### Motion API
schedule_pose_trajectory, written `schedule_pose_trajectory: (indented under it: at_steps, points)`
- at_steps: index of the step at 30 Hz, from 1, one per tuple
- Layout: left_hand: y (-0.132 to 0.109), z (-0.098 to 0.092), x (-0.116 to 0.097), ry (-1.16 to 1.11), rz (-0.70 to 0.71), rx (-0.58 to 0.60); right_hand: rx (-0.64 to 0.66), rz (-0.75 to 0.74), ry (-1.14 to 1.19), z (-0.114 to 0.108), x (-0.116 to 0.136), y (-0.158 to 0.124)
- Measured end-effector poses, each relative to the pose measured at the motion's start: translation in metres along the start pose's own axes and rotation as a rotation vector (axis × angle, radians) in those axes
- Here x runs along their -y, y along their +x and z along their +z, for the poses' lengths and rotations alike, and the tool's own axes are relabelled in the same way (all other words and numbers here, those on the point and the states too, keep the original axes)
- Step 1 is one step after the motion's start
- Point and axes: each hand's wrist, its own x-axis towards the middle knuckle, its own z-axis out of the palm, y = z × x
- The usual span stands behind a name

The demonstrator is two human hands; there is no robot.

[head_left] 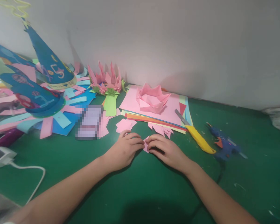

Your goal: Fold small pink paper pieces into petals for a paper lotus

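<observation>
A small piece of pink paper (146, 145) is between my two hands, low over the green table (140, 186). My left hand (124, 148) has its fingers closed at the paper's left edge. From the other side, my right hand (166, 149) pinches the same piece, its fingers bent over it. Just beyond my left hand lies a pile of small pink paper pieces (124, 125), and a second pile of pink pieces (160, 129) lies beyond my right hand. Behind them a folded pink paper flower (152, 99) rests on a stack of coloured paper sheets (128, 99).
To the right lie a yellow utility knife (199, 140), blade extended, and a blue glue gun (226, 144). A blurred-out phone (90, 123), a pink paper crown (106, 79) and blue cone hats (50, 59) stand or lie left. A white cable (40, 169) curves nearby.
</observation>
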Motion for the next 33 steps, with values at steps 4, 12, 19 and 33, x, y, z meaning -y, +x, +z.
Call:
schedule_pose_trajectory:
  at_steps: [4, 12, 19, 33]
  points:
    - [0.000, -0.003, 0.001, 0.024, 0.041, 0.039, -0.006, -0.024, -0.019, 0.001, -0.002, 0.000]
    - [0.000, -0.004, 0.005, -0.017, 0.050, 0.046, 0.014, -0.055, -0.088, 0.000, -0.001, 0.002]
    - [-0.001, -0.007, 0.007, -0.041, 0.100, 0.060, 0.014, -0.074, -0.089, 0.000, -0.003, 0.002]
    - [-0.001, -0.012, 0.010, -0.016, 0.160, 0.115, -0.002, -0.060, -0.069, 0.000, -0.002, 0.002]
